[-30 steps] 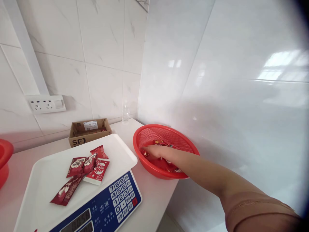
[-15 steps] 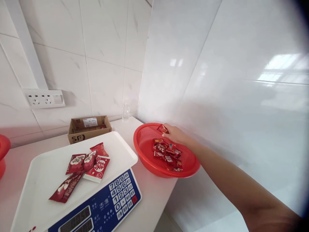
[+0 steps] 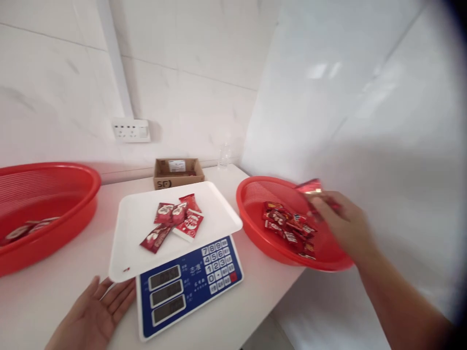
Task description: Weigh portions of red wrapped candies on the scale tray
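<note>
My right hand [image 3: 343,221] grips a shiny red snack packet [image 3: 309,187], blurred by motion, above the rim of the right red basket [image 3: 251,233]. In that basket lies a heap of small red snack packets [image 3: 288,226]. Palm up with fingers spread, my left hand [image 3: 98,311] is beside the lower left corner of the weighing scale [image 3: 193,287], holding nothing. On the scale's white tray [image 3: 134,218] rest several red and maroon packets [image 3: 175,218]. The digits on its displays are too blurred to read.
Another red basket [image 3: 83,214] with a few packets inside stands at the left. Behind the scale, an open cardboard box [image 3: 178,181] sits near the tiled wall, with a clear plastic bottle [image 3: 224,156] in the corner. White wall panels rise at the right.
My right hand has lifted the snack packet up out of the right basket, toward its right side. My left hand has come into view. The camera has turned left, showing more of the left basket.
</note>
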`<action>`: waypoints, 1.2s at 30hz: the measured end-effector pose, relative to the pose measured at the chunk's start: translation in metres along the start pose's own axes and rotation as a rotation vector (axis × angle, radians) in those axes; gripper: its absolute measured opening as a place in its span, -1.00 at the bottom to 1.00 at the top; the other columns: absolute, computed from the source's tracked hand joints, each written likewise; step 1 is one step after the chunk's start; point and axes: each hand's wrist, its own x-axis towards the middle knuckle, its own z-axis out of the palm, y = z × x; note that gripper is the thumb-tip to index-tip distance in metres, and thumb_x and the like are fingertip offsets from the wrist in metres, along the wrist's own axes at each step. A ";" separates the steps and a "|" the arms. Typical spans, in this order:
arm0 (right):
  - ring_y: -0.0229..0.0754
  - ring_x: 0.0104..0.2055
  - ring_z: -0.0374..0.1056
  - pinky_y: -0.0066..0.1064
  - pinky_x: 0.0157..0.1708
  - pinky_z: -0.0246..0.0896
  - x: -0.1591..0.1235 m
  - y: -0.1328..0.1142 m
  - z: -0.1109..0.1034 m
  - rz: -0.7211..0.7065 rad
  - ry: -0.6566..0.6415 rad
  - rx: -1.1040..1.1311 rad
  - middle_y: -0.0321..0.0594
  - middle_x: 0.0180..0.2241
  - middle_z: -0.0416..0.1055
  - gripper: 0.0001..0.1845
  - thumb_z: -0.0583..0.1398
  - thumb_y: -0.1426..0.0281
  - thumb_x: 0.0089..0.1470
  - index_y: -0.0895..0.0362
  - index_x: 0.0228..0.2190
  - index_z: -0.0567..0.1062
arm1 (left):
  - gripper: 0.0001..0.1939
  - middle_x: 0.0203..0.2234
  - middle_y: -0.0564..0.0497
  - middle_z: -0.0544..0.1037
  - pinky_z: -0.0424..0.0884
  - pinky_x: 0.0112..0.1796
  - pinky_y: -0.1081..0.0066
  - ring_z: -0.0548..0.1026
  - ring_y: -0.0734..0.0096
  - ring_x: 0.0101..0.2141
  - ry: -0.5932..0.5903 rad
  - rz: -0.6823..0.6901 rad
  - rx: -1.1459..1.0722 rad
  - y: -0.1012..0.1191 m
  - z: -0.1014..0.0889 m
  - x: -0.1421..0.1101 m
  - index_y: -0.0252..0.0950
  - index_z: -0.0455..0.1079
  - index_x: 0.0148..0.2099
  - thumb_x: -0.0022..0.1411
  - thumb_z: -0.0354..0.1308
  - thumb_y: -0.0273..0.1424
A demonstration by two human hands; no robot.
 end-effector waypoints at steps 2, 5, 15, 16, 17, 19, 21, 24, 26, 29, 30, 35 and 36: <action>-0.15 -0.52 0.37 -0.22 -0.43 0.31 -0.027 -0.007 0.003 0.050 0.184 0.272 -0.28 -0.51 0.44 -0.72 0.20 0.11 -0.01 0.04 -0.33 0.46 | -0.85 -0.20 -0.18 0.55 0.56 -0.32 0.13 0.57 0.14 -0.26 -0.067 0.007 0.050 0.002 0.000 -0.006 -0.30 0.38 -0.24 0.25 0.01 -0.38; -0.18 -0.56 0.36 -0.32 -0.56 0.29 -0.077 -0.012 0.019 0.032 0.296 0.537 -0.31 -0.54 0.41 -0.76 0.23 0.15 -0.01 0.04 -0.35 0.45 | -0.84 -0.16 -0.20 0.53 0.55 -0.20 0.12 0.54 0.12 -0.15 -0.122 0.022 0.072 0.003 0.003 -0.014 -0.28 0.34 -0.17 0.26 0.01 -0.35; -0.16 -0.45 0.42 -0.32 -0.49 0.40 -0.142 0.016 0.108 0.039 -0.080 0.509 -0.14 -0.39 0.50 -0.66 0.18 0.15 0.05 0.13 -0.22 0.40 | -0.85 -0.24 -0.18 0.54 0.51 -0.13 0.19 0.53 0.12 -0.11 -0.154 0.012 0.070 0.003 0.002 -0.018 -0.27 0.27 -0.18 0.26 0.02 -0.30; -0.16 -0.44 0.42 -0.31 -0.48 0.40 -0.140 0.020 0.112 0.066 -0.104 0.494 -0.12 -0.37 0.50 -0.64 0.18 0.12 0.04 0.13 -0.22 0.40 | -0.85 -0.25 -0.17 0.54 0.51 -0.13 0.19 0.53 0.13 -0.12 -0.154 0.012 0.069 0.003 0.003 -0.019 -0.27 0.27 -0.18 0.26 0.03 -0.30; -0.15 -0.44 0.43 -0.31 -0.47 0.40 -0.139 0.024 0.116 0.094 -0.125 0.483 -0.11 -0.36 0.51 -0.61 0.18 0.10 0.03 0.13 -0.23 0.40 | -0.86 -0.26 -0.17 0.54 0.50 -0.12 0.19 0.54 0.14 -0.13 -0.155 0.011 0.065 0.003 0.003 -0.021 -0.26 0.26 -0.19 0.26 0.03 -0.31; -0.15 -0.46 0.42 -0.31 -0.46 0.40 -0.138 0.032 0.121 0.149 -0.168 0.463 -0.09 -0.36 0.52 -0.56 0.18 0.04 -0.01 0.14 -0.26 0.41 | -0.86 -0.26 -0.16 0.55 0.50 -0.12 0.21 0.54 0.17 -0.15 -0.151 0.012 0.052 0.003 0.003 -0.023 -0.26 0.26 -0.20 0.25 0.05 -0.31; -0.14 -0.49 0.41 -0.32 -0.47 0.39 -0.137 0.041 0.124 0.193 -0.208 0.441 -0.11 -0.41 0.52 -0.54 0.18 -0.01 -0.04 0.13 -0.31 0.41 | -0.86 -0.27 -0.16 0.55 0.49 -0.12 0.23 0.55 0.19 -0.17 -0.153 0.014 0.042 0.002 0.003 -0.024 -0.26 0.26 -0.20 0.24 0.06 -0.31; -0.13 -0.52 0.40 -0.32 -0.48 0.38 -0.135 0.049 0.128 0.237 -0.262 0.433 -0.17 -0.51 0.49 -0.54 0.18 -0.03 -0.06 0.12 -0.36 0.42 | -0.85 -0.29 -0.16 0.55 0.48 -0.11 0.24 0.56 0.21 -0.20 -0.155 0.030 0.046 0.001 0.005 -0.024 -0.27 0.26 -0.21 0.24 0.06 -0.29; -0.12 -0.52 0.40 -0.32 -0.48 0.38 -0.134 0.049 0.129 0.254 -0.279 0.455 -0.18 -0.51 0.50 -0.53 0.19 -0.03 -0.07 0.12 -0.34 0.43 | -0.85 -0.28 -0.17 0.55 0.48 -0.11 0.24 0.56 0.21 -0.21 -0.161 0.038 0.055 0.001 0.005 -0.023 -0.27 0.26 -0.22 0.24 0.07 -0.29; -0.11 -0.50 0.42 -0.32 -0.49 0.39 -0.133 0.043 0.130 0.271 -0.268 0.481 -0.13 -0.43 0.53 -0.51 0.21 -0.02 -0.11 0.12 -0.29 0.43 | -0.85 -0.30 -0.15 0.55 0.48 -0.11 0.23 0.55 0.19 -0.20 -0.161 0.038 0.066 0.001 0.005 -0.023 -0.27 0.27 -0.24 0.22 0.10 -0.30; -0.11 -0.48 0.43 -0.32 -0.49 0.40 -0.133 0.041 0.130 0.277 -0.254 0.488 -0.12 -0.39 0.54 -0.51 0.21 -0.02 -0.11 0.12 -0.28 0.44 | -0.85 -0.31 -0.15 0.55 0.48 -0.11 0.22 0.55 0.19 -0.20 -0.161 0.037 0.072 0.001 0.005 -0.023 -0.27 0.27 -0.25 0.22 0.11 -0.30; -0.07 -0.31 0.48 -0.33 -0.43 0.43 -0.135 0.038 0.133 0.248 -0.231 0.548 -0.05 -0.23 0.54 -0.53 0.23 0.05 -0.09 0.12 -0.22 0.42 | -0.85 -0.28 -0.18 0.55 0.49 -0.13 0.24 0.55 0.21 -0.22 -0.179 0.041 0.114 0.001 0.003 -0.020 -0.29 0.30 -0.23 0.22 0.09 -0.30; -0.07 -0.28 0.48 -0.33 -0.40 0.43 -0.136 0.039 0.134 0.238 -0.243 0.554 -0.03 -0.20 0.53 -0.53 0.23 0.07 -0.09 0.12 -0.21 0.42 | -0.84 -0.29 -0.18 0.55 0.49 -0.14 0.25 0.55 0.22 -0.23 -0.181 0.043 0.117 0.001 0.003 -0.020 -0.29 0.30 -0.21 0.23 0.08 -0.30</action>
